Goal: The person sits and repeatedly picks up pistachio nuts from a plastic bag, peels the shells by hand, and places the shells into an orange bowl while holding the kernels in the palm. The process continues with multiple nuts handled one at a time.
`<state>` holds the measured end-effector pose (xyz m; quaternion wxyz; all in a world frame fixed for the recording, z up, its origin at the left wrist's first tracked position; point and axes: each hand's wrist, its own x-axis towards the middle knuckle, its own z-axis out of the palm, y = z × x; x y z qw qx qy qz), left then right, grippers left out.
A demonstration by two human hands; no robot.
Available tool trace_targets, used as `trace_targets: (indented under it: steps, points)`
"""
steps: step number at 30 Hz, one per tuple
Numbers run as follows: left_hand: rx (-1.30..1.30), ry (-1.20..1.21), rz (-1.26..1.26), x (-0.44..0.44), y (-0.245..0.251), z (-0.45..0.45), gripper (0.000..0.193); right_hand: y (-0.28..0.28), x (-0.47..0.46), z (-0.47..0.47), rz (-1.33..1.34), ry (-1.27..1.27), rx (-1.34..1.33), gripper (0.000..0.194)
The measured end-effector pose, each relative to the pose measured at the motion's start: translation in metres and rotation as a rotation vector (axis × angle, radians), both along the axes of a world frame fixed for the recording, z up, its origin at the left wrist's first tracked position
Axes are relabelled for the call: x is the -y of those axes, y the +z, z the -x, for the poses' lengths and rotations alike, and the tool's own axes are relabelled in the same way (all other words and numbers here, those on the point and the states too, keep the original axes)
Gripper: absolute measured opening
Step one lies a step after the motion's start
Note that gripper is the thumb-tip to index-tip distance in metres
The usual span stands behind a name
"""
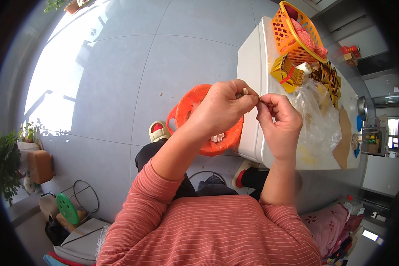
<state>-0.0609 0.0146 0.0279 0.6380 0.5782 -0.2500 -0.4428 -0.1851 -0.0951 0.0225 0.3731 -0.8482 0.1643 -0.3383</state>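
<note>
My left hand (224, 101) is raised above an orange-red bin liner, its fingers curled around several small pale pieces (242, 94) that look like nuts or seeds. My right hand (279, 116) meets it, thumb and fingertips pinched together against the left fingertips. Whatever tiny thing lies between the fingertips is too small to make out. Below the hands stands the round bin with its orange-red plastic liner (216, 149); crumpled white scraps (217, 137) lie inside.
On the white table (312, 163) at the right are an orange plastic basket (286, 36) of pink yarn, folded gold paper (286, 74), a clear plastic bag (319, 123) and a piece of cardboard (342, 139). A green round stool seat (67, 208) stands at lower left.
</note>
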Motion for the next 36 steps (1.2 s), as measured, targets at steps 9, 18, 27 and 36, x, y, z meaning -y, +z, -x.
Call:
trace_targets:
  steps: [9,18,27,36]
  points:
    - [-0.220,0.163,0.042,0.003,-0.003,-0.009,0.021,-0.003,-0.003,-0.024,0.322,-0.066,0.091,0.018]
    - [-0.246,0.243,-0.004,0.005,-0.010,-0.020,0.019,-0.020,0.004,-0.041,0.373,-0.086,0.134,0.014]
    - [-0.179,0.202,0.022,0.003,-0.020,-0.031,0.011,0.029,-0.007,-0.037,-0.223,0.316,0.505,0.014]
    - [-0.540,0.171,0.181,0.007,-0.055,-0.035,0.026,0.053,0.011,-0.003,-0.397,1.059,0.747,0.025]
